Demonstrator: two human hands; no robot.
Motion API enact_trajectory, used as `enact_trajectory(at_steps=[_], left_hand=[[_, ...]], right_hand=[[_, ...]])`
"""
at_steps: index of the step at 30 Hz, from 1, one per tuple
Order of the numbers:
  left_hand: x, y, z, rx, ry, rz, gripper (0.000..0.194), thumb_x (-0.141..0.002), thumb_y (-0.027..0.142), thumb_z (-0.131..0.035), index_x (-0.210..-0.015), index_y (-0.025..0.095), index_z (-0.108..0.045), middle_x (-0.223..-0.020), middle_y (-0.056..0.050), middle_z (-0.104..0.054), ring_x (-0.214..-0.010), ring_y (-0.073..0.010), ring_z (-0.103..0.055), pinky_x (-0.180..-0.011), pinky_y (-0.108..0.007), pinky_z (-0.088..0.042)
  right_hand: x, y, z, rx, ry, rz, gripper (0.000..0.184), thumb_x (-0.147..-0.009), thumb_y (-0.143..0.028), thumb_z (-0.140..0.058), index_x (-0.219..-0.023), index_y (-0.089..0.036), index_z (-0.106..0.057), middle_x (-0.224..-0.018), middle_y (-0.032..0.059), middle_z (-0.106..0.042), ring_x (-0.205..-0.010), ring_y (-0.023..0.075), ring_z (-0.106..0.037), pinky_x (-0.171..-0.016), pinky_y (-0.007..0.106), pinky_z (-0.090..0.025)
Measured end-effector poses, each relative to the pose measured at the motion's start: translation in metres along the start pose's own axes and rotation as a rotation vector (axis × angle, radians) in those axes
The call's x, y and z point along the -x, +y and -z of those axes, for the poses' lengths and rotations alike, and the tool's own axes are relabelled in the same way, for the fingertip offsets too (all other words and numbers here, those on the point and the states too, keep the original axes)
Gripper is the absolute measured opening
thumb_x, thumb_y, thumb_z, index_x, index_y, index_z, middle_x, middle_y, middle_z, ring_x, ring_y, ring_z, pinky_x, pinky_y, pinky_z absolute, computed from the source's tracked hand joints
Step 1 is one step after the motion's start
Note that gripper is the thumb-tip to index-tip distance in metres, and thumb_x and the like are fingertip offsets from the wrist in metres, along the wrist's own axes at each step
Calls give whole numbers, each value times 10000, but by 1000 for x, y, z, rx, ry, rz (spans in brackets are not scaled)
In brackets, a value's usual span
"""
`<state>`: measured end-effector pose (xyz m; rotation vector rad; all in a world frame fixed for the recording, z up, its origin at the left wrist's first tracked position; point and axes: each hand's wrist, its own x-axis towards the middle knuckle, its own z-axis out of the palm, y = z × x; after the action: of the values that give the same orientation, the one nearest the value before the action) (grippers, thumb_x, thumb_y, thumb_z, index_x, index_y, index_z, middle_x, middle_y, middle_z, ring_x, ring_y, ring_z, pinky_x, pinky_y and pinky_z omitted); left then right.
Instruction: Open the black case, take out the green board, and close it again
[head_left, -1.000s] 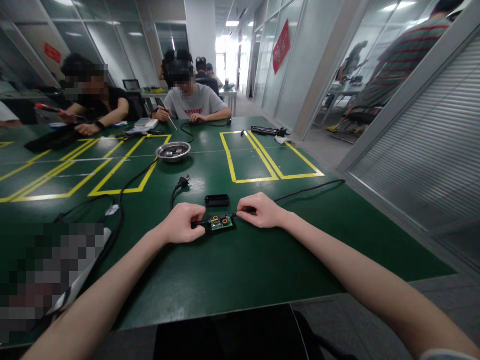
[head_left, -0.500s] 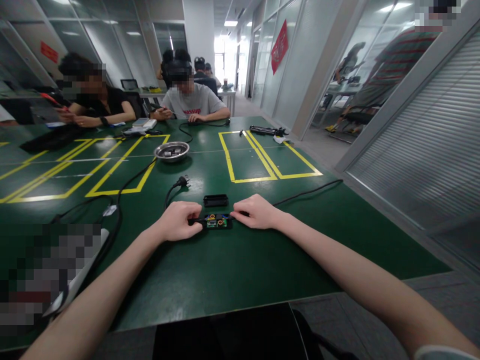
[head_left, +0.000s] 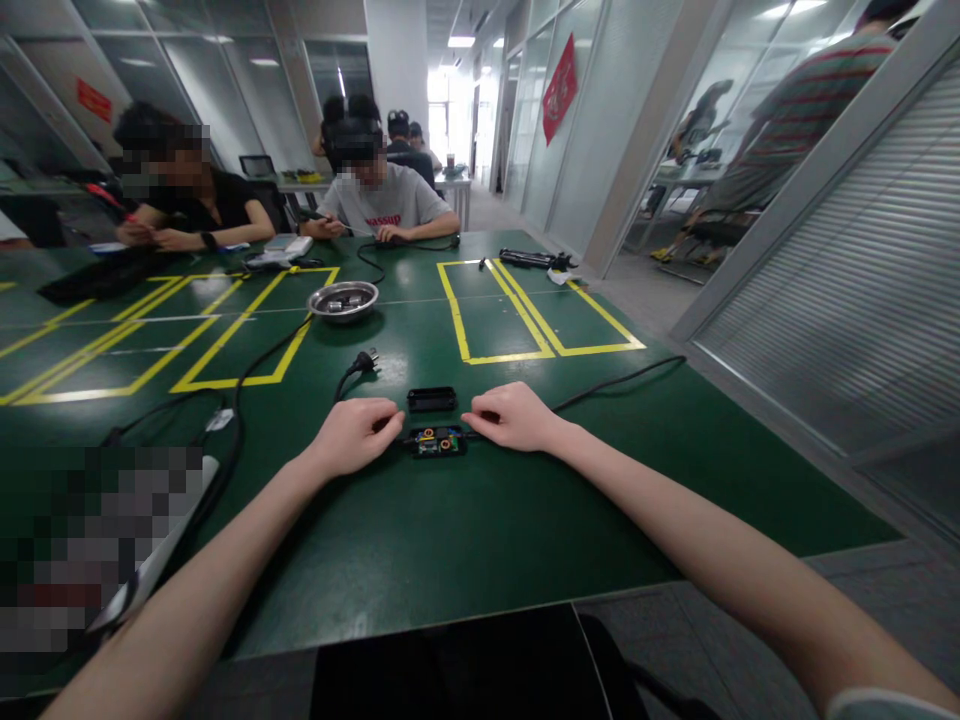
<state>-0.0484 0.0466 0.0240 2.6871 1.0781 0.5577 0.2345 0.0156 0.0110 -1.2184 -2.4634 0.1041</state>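
Observation:
A small opened black adapter (head_left: 437,441) with a green circuit board inside lies on the green table (head_left: 450,540) between my hands. My left hand (head_left: 352,437) is curled at its left end, fingers closed on the black cord there. At the right end, my right hand (head_left: 510,417) pinches the thin black cable (head_left: 622,378) that runs off to the right. A separate black cover (head_left: 431,399) lies just behind the adapter. The cord's plug (head_left: 366,361) rests further back on the left.
A metal bowl (head_left: 343,300) with small parts stands behind, among yellow taped rectangles (head_left: 517,320). Black cables (head_left: 232,420) loop at the left. Two people sit working at the far side. A black tool (head_left: 532,260) lies at the back right. The table edge is near my body.
The adapter, tilted up towards me a second ago, now lies flatter on the table. Both hands have shifted slightly away from me and stayed on the cords.

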Motion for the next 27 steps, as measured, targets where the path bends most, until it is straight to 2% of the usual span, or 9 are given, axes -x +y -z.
enact_trajectory(at_steps=[7, 11, 15, 27], left_hand=[[-2, 7, -8, -39, -70, 39, 475, -998, 409, -428, -573, 201, -470, -545, 5, -526, -516, -146, -475, -568, -275, -282], [-3, 6, -9, -46, -80, 77, 408, -1009, 411, -441, -677, 210, -564, -545, 18, -562, -509, -153, -516, -563, -269, -279], [-3, 6, -9, -47, -67, 85, 325, -1001, 415, -473, -784, 218, -612, -551, 33, -581, -504, -153, -542, -555, -258, -287], [-6, 5, -9, -129, -96, 70, 329, -1000, 424, -466, -807, 217, -633, -579, 10, -611, -528, -175, -568, -548, -273, -291]], right_hand=[[-4, -9, -4, 49, -85, -103, 385, -998, -336, -574, -651, -184, -647, -614, 23, -648, -602, 151, -567, -609, 271, -250], [-7, -15, -4, 86, -109, -153, 401, -1019, -358, -556, -686, -186, -700, -642, 42, -686, -623, 169, -605, -606, 285, -242], [-9, -18, -4, 104, -134, -162, 420, -1039, -353, -530, -707, -184, -724, -657, 49, -705, -624, 173, -622, -599, 290, -246], [-18, -25, 2, 251, -229, -164, 425, -1051, -382, -510, -813, -188, -805, -761, 95, -783, -728, 217, -717, -626, 289, -334]])
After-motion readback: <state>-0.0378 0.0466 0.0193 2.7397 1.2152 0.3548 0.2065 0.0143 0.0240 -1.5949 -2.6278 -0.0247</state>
